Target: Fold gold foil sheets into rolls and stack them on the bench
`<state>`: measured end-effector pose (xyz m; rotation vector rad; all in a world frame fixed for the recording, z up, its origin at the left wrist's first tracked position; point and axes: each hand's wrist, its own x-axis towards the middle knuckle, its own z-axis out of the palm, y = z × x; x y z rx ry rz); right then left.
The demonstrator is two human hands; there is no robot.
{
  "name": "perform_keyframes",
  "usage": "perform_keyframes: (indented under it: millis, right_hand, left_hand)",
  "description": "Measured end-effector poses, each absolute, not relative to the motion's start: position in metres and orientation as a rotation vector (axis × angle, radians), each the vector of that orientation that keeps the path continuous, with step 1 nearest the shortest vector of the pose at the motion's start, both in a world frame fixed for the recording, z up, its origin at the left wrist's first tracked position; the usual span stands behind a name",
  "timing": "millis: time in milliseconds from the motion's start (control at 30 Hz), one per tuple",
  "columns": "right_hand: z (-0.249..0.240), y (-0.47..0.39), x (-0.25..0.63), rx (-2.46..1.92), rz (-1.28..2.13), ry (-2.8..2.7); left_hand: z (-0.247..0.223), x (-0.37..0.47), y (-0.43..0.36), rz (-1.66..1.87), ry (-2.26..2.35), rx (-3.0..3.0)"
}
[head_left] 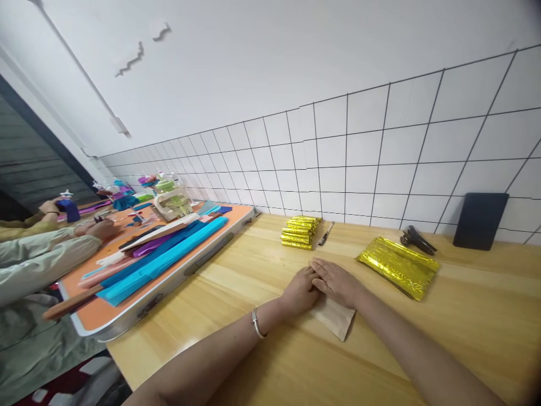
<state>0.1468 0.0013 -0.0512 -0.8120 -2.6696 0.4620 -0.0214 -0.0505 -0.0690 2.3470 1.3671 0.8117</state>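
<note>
A folded piece of brown paper lies on the wooden table, partly covered by both hands. My left hand rests at its upper left edge with fingers curled; what is under them is hidden. Across those fingers lies my right hand, its fingers stretched out flat and its palm over the paper's top edge. Just beyond the hands is a stack of gold foil strips or packets, with a pen beside it. To the right lies a flat gold foil sheet or packet.
Behind the foil sheet sits a black clip-like tool; a dark phone-like slab leans on the tiled wall. At left, an orange-topped table bears blue and purple paper rolls and a clear jug. Other people's arms reach over it.
</note>
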Motion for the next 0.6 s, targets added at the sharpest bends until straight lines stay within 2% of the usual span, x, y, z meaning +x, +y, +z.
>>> perform_keyframes:
  millis: [133,200,400,600]
  right_hand:
    - [-0.052,0.0,0.147,-0.856,0.447,-2.649]
    - [-0.052,0.0,0.147,-0.869,0.442,-2.657]
    - [-0.047,0.001,0.147,-0.851,0.428,-2.685]
    - [-0.047,0.0,0.145,-0.834,0.4,-2.669]
  left_hand:
    - [-0.063,-0.064,-0.015,1.473,1.535,1.547]
    - [-0.056,-0.093,0.016,1.559,1.581,1.397]
    - [-0.042,-0.154,0.112,1.425,1.482,1.125]
    - [-0.055,-0.159,0.152,1.277,1.304,1.068]
